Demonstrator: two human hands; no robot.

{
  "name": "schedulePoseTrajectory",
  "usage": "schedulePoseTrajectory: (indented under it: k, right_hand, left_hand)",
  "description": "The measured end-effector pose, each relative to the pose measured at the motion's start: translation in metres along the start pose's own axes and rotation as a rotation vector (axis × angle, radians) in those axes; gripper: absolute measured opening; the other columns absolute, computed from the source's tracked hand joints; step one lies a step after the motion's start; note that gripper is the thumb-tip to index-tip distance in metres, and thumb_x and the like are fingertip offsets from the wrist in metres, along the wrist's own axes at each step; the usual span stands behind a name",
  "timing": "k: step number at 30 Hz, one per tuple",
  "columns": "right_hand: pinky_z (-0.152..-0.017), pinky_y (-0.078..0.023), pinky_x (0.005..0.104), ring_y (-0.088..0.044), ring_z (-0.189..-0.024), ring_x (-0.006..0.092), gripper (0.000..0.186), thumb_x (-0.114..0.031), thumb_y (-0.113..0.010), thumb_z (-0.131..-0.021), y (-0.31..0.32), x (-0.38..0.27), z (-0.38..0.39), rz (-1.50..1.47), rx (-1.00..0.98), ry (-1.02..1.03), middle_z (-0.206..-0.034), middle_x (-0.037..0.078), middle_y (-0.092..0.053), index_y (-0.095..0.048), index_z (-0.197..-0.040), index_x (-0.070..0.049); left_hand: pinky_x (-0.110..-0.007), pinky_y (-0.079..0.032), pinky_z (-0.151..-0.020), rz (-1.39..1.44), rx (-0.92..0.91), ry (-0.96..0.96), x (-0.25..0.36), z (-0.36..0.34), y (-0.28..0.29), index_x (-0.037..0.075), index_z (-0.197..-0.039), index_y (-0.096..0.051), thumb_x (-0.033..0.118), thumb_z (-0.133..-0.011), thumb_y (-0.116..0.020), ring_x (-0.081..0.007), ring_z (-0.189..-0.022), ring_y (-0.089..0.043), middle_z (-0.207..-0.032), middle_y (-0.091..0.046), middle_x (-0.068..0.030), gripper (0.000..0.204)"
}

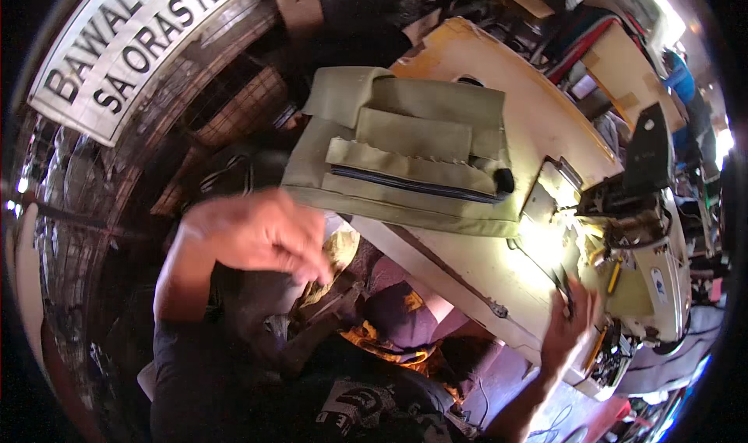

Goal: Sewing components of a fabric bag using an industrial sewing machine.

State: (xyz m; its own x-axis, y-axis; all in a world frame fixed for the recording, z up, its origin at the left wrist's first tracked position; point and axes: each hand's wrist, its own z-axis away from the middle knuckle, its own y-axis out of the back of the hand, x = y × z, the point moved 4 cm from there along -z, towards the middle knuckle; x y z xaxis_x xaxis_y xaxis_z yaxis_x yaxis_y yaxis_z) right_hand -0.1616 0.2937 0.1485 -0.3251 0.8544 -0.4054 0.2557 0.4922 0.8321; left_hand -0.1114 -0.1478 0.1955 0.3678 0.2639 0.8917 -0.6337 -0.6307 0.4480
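Note:
An olive-green fabric bag piece (413, 139) lies across the worktable. Along its near side runs a black zipper (413, 184), with a frayed fabric edge above it. My left hand (265, 236) hangs in the air off the table's left edge, beside the bag's near left corner. Its fingers are curled downward and blurred, so what they hold, if anything, does not show. At the table's right, my right hand (573, 318) is closed on a slim dark tool that looks like scissors (559, 278), its tip toward the bag. Glare hides part of that tool.
A sewing machine (643, 268) stands at the right of the pale worktable (467, 264), under a bright lamp glow. Behind are a cardboard piece (623, 69) and piled goods. A wire-mesh wall (101, 209) with a white sign (140, 45) rises at left.

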Motion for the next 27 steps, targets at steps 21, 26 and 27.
schedulePoseTrajectory:
  k: [21,26,27]
  right_hand:
    - [-0.099,-0.051,0.041,-0.066,-0.112,0.0332,0.035,-0.024,-0.055,-0.105,0.056,0.29,0.095,0.366,0.161,-0.171,-0.122,0.021,-0.07,-0.07,-0.118,0.005]
    - [-0.091,-0.054,0.0398,-0.068,-0.102,0.0336,0.032,-0.022,-0.06,-0.103,0.054,0.291,0.097,0.36,0.216,-0.062,-0.117,0.021,-0.071,-0.071,-0.118,0.005]
    - [-0.091,-0.054,0.0398,-0.068,-0.101,0.033,0.032,-0.022,-0.06,-0.103,0.055,0.294,0.098,0.346,0.229,-0.108,-0.116,0.021,-0.071,-0.071,-0.118,0.004]
  left_hand:
    - [-0.052,-0.055,-0.085,-0.425,0.357,1.326,-0.141,0.248,-0.262,0.002,-0.104,-0.071,0.017,-0.086,-0.065,-0.0401,-0.1,-0.067,-0.108,-0.068,-0.0236,0.024]
    - [-0.051,-0.056,-0.088,-0.689,0.501,1.929,-0.137,0.401,-0.224,0.005,-0.109,-0.073,0.029,-0.083,-0.074,-0.0403,-0.107,-0.068,-0.117,-0.068,-0.0235,0.036]
    - [-0.052,-0.055,-0.091,-0.822,0.423,2.012,-0.13,0.427,-0.226,0.006,-0.111,-0.073,0.033,-0.084,-0.075,-0.0413,-0.11,-0.067,-0.121,-0.067,-0.023,0.038]
